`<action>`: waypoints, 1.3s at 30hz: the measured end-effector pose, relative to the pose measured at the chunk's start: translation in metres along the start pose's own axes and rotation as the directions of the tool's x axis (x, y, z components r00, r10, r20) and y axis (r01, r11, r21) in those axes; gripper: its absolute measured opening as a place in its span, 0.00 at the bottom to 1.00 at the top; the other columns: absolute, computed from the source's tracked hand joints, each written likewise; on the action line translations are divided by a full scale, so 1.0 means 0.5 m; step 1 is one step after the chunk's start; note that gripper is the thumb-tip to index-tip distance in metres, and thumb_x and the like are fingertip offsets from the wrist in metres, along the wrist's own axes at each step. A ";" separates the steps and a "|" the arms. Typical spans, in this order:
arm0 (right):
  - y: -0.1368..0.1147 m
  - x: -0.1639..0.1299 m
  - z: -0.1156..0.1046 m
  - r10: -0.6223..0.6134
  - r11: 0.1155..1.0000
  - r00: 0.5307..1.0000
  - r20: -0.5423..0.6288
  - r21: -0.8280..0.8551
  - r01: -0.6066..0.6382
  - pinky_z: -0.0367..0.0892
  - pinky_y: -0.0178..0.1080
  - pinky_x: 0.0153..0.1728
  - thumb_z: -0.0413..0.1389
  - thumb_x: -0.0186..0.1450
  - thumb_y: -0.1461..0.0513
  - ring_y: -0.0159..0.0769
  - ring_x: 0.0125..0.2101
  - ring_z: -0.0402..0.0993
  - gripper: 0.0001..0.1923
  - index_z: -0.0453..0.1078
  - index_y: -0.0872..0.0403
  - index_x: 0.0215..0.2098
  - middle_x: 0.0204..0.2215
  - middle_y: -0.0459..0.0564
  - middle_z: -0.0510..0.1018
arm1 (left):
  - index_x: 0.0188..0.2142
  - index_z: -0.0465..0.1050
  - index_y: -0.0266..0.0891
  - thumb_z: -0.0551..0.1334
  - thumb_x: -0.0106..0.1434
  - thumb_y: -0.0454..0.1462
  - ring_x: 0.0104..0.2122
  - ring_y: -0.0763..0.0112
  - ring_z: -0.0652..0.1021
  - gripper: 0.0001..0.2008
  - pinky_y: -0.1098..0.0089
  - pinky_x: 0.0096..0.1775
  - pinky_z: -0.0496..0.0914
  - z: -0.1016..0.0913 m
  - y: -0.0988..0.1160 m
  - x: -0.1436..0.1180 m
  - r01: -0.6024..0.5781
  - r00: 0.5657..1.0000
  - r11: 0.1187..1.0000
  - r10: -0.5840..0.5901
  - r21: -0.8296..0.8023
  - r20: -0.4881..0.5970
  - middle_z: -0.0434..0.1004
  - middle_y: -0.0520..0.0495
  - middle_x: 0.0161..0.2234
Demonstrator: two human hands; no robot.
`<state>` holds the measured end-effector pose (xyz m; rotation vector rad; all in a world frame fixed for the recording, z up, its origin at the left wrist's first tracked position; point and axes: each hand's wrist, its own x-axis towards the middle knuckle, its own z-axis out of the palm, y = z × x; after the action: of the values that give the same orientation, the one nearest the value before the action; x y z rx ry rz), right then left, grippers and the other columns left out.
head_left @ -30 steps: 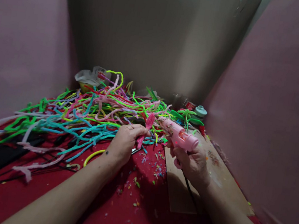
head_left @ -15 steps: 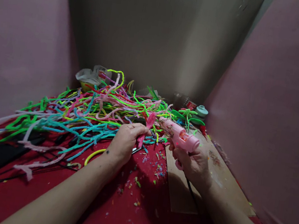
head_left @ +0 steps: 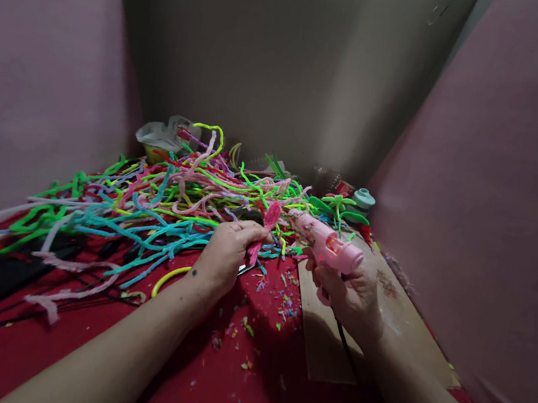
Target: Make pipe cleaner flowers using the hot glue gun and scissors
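Between the thumb and fingers of my left hand (head_left: 227, 252) is a bright pink fuzzy pipe cleaner piece (head_left: 272, 215), its looped upper end sticking up and its lower end showing under the fingers. My right hand (head_left: 348, 297) is wrapped round the handle of a pink hot glue gun (head_left: 326, 240). The gun's nozzle, smeared with brownish residue, points left at the pink piece, with a small space between them. A dark cord hangs below the grip. Under my left hand part of a metal blade-like thing (head_left: 245, 269) shows, beside a yellow curved handle (head_left: 169, 277).
A tangled heap of coloured pipe cleaners (head_left: 190, 190) spreads behind my hands. A wooden board (head_left: 323, 344) lies under my right hand on red cloth (head_left: 216, 382) strewn with fuzz scraps. Behind stand a plastic bag (head_left: 157, 136) and a pale teal container (head_left: 363, 199). Pink walls flank both sides.
The glue gun has shifted very slightly to the right with my right hand. My left hand and the pink pipe cleaner piece have stayed nearly still.
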<state>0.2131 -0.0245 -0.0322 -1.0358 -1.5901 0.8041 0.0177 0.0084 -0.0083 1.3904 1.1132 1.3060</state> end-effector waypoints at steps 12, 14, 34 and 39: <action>-0.029 0.006 0.009 -0.036 0.999 0.997 0.062 -0.002 0.036 0.50 0.31 0.13 0.55 0.61 0.56 0.24 0.17 0.51 0.16 0.69 0.54 0.46 0.26 0.45 0.68 | 0.18 0.74 0.35 0.59 0.50 0.37 0.19 0.76 0.65 0.09 0.73 0.25 0.60 0.002 -0.008 0.004 0.003 1.000 0.997 -0.004 -0.077 -0.018 0.69 0.52 0.18; -0.021 0.005 0.008 -0.043 0.999 0.998 0.046 -0.022 0.044 0.51 0.32 0.14 0.55 0.62 0.55 0.24 0.17 0.52 0.13 0.71 0.55 0.40 0.23 0.45 0.67 | 0.18 0.74 0.35 0.59 0.50 0.36 0.21 0.75 0.67 0.09 0.73 0.28 0.62 0.002 -0.008 0.005 -0.016 1.000 0.997 0.014 -0.078 -0.027 0.71 0.51 0.20; -0.030 0.001 0.011 -0.108 0.990 0.992 0.059 -0.086 0.112 0.52 0.32 0.14 0.53 0.63 0.56 0.26 0.16 0.53 0.20 0.68 0.54 0.51 0.20 0.45 0.67 | 0.18 0.75 0.35 0.59 0.50 0.35 0.25 0.72 0.70 0.09 0.72 0.30 0.63 0.000 -0.014 0.008 -0.044 0.999 0.996 0.042 -0.075 -0.020 0.73 0.49 0.21; -0.028 0.003 0.009 -0.125 0.987 0.989 0.073 -0.094 0.132 0.53 0.32 0.14 0.53 0.63 0.56 0.25 0.17 0.53 0.22 0.66 0.53 0.54 0.27 0.48 0.71 | 0.18 0.75 0.35 0.60 0.50 0.36 0.25 0.72 0.70 0.09 0.73 0.28 0.62 0.000 -0.018 0.009 -0.045 0.999 0.995 0.043 -0.088 -0.024 0.73 0.49 0.20</action>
<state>0.2052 -0.0288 -0.0202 -0.9731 -1.7493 0.6848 0.0174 0.0147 -0.0162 1.3446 1.0315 1.3891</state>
